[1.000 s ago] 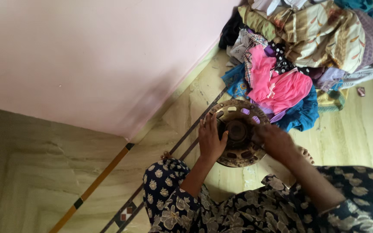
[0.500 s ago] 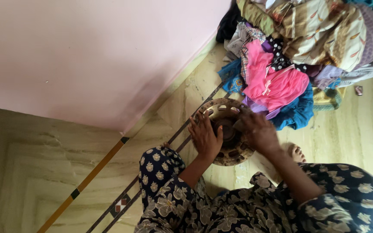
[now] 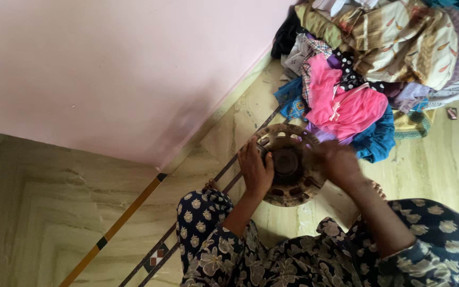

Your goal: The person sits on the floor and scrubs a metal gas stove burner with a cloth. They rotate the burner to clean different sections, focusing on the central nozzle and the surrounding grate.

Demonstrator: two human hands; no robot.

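1. Rusty brown metal formed the round disc (image 3: pixel 289 166), pierced with holes around a dark central hub, which lay on the marble floor (image 3: pixel 54 212) just beside a pile of clothes (image 3: pixel 367 64).
2. The left hand (image 3: pixel 256 169) gripped the disc's left rim, fingers spread over it.
3. The right hand (image 3: pixel 338 162) clasped the right rim, slightly blurred.
4. A pink wall (image 3: pixel 107 64) rose behind, and the person's dark floral garment (image 3: pixel 293 260) filled the lower frame.

Round rusty metal disc (image 3: pixel 288 165) w/ slots round rim, dark centre hub — flat on floor, by clothes pile.
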